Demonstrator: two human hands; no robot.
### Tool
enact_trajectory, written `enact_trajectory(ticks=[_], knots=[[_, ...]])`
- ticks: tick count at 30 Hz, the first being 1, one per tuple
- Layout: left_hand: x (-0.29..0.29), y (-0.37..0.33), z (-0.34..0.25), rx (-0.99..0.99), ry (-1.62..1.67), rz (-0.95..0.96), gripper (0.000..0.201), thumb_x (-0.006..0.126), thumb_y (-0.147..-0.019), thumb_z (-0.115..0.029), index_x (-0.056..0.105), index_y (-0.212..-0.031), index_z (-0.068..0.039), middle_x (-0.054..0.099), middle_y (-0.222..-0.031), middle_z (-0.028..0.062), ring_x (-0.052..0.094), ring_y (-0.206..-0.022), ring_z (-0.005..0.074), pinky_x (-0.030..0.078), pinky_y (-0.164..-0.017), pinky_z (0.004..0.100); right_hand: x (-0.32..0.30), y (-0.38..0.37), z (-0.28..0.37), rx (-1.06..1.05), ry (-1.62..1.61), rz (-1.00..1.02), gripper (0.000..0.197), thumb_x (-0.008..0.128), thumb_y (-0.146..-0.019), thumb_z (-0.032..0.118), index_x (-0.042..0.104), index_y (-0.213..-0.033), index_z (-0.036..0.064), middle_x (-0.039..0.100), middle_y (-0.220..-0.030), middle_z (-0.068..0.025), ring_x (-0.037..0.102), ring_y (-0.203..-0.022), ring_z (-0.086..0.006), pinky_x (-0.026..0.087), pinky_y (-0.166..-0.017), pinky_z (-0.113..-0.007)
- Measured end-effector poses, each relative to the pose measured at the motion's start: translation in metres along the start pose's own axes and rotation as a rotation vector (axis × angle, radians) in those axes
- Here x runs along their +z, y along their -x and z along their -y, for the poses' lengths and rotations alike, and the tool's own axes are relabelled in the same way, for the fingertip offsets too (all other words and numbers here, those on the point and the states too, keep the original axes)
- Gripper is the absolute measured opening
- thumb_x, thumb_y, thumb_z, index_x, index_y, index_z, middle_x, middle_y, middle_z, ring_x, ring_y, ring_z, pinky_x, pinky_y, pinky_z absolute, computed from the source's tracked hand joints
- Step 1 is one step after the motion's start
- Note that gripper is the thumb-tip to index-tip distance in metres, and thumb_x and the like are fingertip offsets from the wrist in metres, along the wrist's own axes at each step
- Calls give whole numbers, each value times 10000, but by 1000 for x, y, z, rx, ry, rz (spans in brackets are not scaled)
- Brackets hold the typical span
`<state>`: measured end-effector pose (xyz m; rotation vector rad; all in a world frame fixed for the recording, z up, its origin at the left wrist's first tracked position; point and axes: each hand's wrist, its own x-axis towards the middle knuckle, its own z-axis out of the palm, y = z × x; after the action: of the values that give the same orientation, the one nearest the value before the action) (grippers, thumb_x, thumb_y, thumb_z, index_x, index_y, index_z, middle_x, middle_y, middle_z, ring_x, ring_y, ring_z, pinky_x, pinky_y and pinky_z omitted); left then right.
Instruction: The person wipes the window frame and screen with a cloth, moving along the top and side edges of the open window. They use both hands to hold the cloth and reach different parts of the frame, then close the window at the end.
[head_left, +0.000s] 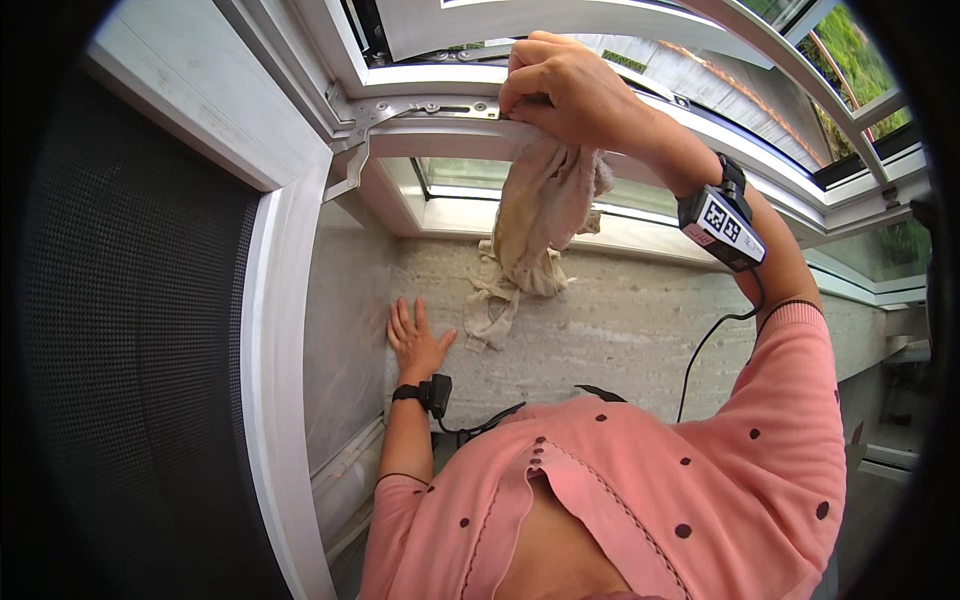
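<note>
At the white window frame's rail, my right hand [560, 88] is closed on a pale, stained cleaning rag [545, 205]. Most of the cloth hangs below the fist, its lower end lying over the stone sill [620, 320]. The fist sits at the right end of a metal window hinge arm [430, 109], which is fixed along the rail. My left hand [416, 338] rests flat on the sill near the grey side wall, fingers spread and holding nothing. The rag's lower folds lie just right of it.
A dark mesh screen [140, 320] in a white frame [285, 400] stands on the left. The window sash [560, 25] is swung outward at the top. Outside are a tiled roof edge and greenery. A black cable [690, 360] runs from the device [722, 228] on my right wrist.
</note>
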<state>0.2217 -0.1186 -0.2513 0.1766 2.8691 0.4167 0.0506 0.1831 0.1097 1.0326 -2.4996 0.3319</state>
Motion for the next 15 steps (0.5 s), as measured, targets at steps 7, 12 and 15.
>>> enact_trajectory(ticks=[7, 12, 15], knots=[[2, -2, 1, -13, -13, -5, 1024, 692, -818, -566, 136, -1562, -134, 59, -1607, 196, 4, -1491, 371, 48, -1183, 539, 8, 2, 5, 21, 101, -110, 42, 717, -762, 135, 752, -781, 122, 608, -800, -32, 596, -872, -226, 484, -787, -368], [9, -2, 4, 11, 3, -60, 1033, 715, -794, -561, 154, -1557, -149, 81, -1604, 200, 25, -1490, 373, 61, -1180, 550, -4, -2, -5, 1, -86, 48, 59, 708, -760, 124, 761, -786, 126, 627, -817, -38, 599, -884, -238, 480, -810, -369], [13, -1, 6, 21, 8, -91, 1030, 719, -789, -560, 167, -1554, -145, 89, -1602, 201, 34, -1489, 373, 66, -1179, 551, -7, -6, -8, 37, -152, 106, 57, 712, -749, 117, 759, -780, 125, 625, -814, -42, 598, -880, -249, 484, -804, -365]])
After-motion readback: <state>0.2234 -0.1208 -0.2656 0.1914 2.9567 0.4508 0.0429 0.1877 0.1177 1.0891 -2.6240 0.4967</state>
